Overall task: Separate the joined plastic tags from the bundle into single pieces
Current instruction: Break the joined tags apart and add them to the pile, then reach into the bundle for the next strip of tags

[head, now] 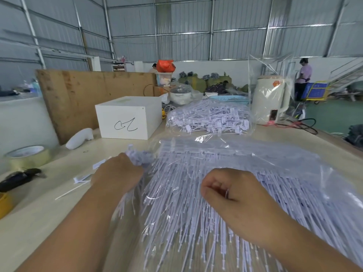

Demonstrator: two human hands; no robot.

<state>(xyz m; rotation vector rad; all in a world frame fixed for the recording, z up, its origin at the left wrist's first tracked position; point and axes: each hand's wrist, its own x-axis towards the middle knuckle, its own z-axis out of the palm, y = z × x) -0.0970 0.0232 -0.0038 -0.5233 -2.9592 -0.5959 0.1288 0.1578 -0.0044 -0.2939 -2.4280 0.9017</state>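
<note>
Here the left hand (117, 173) clutches a clump of plastic tags (137, 157) at ten o'clock of the bundle (216, 222) on the desk (49, 216); the right hand (231, 195), grip narrow, pinches one strand. Hasty pulling could snap tails or tangle them.

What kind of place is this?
Likely a warehouse or small factory packing floor: corrugated metal walls, bulk bags of plastic tags on a long work table, and a loaded trolley behind.
</note>
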